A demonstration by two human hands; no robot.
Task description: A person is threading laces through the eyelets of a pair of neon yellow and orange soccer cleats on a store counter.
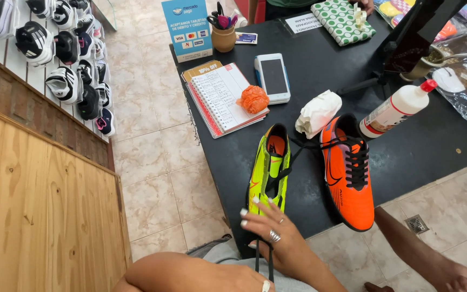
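Yellow-green shoe (268, 170), laid at the dark tabletop (422, 148) front edge, toe overhanging, pressed under the open, spread left hand (271, 232); right hand's grip cannot be told; dangling black laces (263, 259) could be snagged, dragging it off.

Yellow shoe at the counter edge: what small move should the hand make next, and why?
Probably draw the black laces taut. The left hand rests on the yellow shoe toe, and the laces hang loose below the counter edge; the right hand is off to the side.
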